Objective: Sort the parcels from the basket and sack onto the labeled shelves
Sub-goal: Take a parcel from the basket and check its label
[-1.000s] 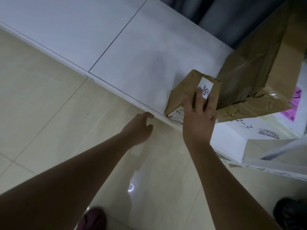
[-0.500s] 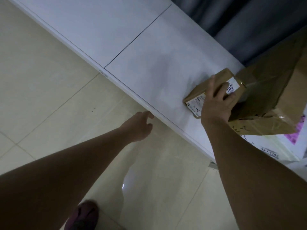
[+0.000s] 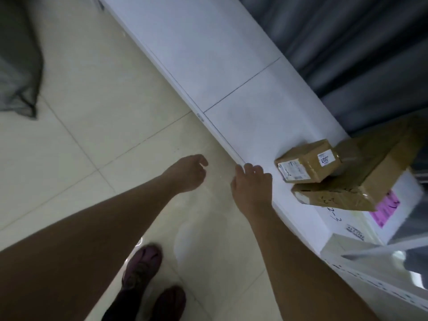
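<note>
Parcels: two brown boxes on white shelf (image 3: 231,66). Small parcel (image 3: 306,162) near front edge, leaning on large parcel (image 3: 361,181). Two hands, both holding nothing: left hand (image 3: 185,173) over floor, fingers loosely curled; right hand (image 3: 252,184) at shelf front edge, fingers relaxed.

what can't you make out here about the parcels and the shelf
Head view, the only one:
- Small parcel: label print too small and blurred to read.
- Large parcel: far end cut off by the right edge.
- Shelf: no shelf label legible.
- Basket and sack: not identifiable; a dark shape at the left edge is blurred.
</note>
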`<move>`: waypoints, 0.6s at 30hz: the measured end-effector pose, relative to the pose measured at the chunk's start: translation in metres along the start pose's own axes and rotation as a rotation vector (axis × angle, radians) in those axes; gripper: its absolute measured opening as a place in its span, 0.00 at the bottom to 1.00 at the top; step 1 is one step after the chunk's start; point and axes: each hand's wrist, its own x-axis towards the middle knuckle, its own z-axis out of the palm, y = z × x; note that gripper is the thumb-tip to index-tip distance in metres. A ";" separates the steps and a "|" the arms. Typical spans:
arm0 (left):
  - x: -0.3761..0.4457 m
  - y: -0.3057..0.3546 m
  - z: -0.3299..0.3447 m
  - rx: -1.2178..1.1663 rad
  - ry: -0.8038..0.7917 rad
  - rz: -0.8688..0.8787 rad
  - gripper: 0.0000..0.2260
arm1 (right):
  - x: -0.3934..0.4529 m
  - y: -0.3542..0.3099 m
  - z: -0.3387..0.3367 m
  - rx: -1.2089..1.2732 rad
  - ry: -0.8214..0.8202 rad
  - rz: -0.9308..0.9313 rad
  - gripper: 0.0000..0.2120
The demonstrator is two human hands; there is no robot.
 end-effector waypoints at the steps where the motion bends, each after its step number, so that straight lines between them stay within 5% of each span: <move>1: -0.017 -0.004 -0.017 -0.009 0.016 -0.019 0.13 | -0.007 -0.018 -0.022 0.029 -0.058 -0.056 0.11; 18: -0.392 -0.115 -0.340 -0.297 0.474 -0.447 0.12 | -0.122 -0.322 -0.375 0.209 -0.050 -0.658 0.14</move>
